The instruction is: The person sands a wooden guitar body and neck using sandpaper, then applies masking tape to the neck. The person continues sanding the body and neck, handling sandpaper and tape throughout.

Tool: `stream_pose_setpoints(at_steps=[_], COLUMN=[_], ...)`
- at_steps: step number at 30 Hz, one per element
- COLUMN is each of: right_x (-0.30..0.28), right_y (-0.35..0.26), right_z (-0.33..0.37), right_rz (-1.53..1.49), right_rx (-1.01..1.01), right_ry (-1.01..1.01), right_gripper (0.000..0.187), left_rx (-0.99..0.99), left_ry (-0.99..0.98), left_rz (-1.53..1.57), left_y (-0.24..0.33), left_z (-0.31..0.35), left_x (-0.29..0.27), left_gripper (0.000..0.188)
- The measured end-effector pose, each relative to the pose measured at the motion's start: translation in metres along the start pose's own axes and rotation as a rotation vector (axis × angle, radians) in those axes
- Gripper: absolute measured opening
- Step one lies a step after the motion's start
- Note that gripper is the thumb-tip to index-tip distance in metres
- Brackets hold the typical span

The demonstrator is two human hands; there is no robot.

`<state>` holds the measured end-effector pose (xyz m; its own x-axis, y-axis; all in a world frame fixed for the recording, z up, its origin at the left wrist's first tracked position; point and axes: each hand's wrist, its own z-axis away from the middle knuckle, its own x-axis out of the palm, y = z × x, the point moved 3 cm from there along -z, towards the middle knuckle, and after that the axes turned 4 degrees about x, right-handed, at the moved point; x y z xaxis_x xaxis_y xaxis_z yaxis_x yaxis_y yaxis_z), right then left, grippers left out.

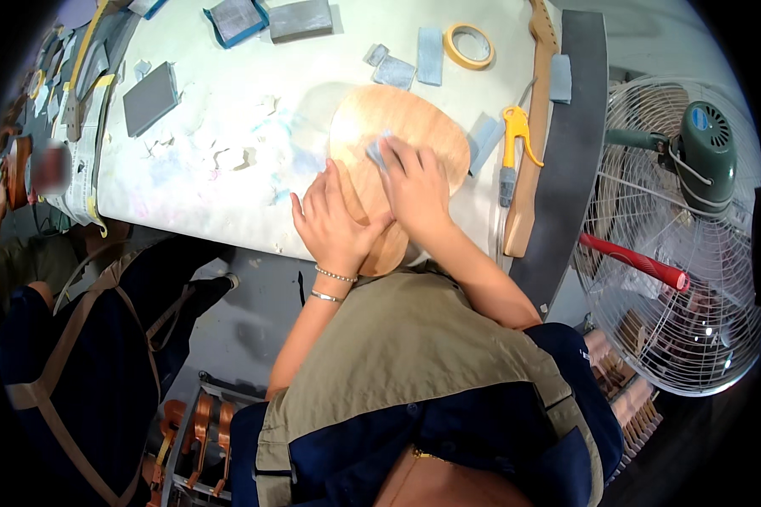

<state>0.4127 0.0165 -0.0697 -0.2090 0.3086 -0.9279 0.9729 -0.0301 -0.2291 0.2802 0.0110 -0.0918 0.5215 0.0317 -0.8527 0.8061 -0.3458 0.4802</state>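
A pale wooden instrument body (397,114), rounded and wider at its far end, lies on the covered table right in front of me. My left hand (334,215) rests on its left side, fingers spread and thumb stretched toward my other hand. With bent fingers, my right hand (418,186) presses a small bluish-grey piece of sandpaper (375,155) against the wood's face. Most of that piece is hidden under the fingers. The near end of the body reaches close to my apron (406,346).
A yellow air blow gun (513,139) and a long wooden neck (528,169) lie to the right, near a roll of tape (468,46). Sanding blocks (301,20) sit at the back. A caged fan (676,237) stands right; another person (84,372) is at left.
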Motion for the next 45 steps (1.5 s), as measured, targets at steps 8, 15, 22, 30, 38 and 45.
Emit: stream_pose_setpoints(at_steps=[8, 15, 22, 30, 38, 45], right_x=[0.004, 0.0, 0.007, 0.002, 0.006, 0.006], right_y=[0.002, 0.002, 0.004, 0.0, 0.001, -0.001], right_z=[-0.001, -0.004, 0.001, 0.0, 0.015, 0.013], right_rz=[0.133, 0.141, 0.141, 0.124, 0.143, 0.229], right_rx=[-0.038, -0.075, -0.046, -0.089, -0.098, -0.106], right_ry=[0.018, 0.005, -0.031, -0.001, 0.02, 0.042], right_gripper=[0.04, 0.042, 0.04, 0.036, 0.039, 0.039], left_rx=[-0.077, -0.045, -0.056, -0.039, -0.052, -0.064], left_ry=[-0.07, -0.007, -0.018, 0.006, 0.007, -0.018], left_rz=[0.056, 0.057, 0.051, 0.044, 0.022, 0.003], left_y=[0.002, 0.0, 0.0, 0.001, 0.0, 0.002], left_z=[0.003, -0.001, 0.002, 0.003, -0.001, 0.005], left_x=[-0.003, -0.003, -0.002, 0.001, 0.003, 0.004], left_gripper=[0.107, 0.106, 0.105, 0.107, 0.105, 0.104])
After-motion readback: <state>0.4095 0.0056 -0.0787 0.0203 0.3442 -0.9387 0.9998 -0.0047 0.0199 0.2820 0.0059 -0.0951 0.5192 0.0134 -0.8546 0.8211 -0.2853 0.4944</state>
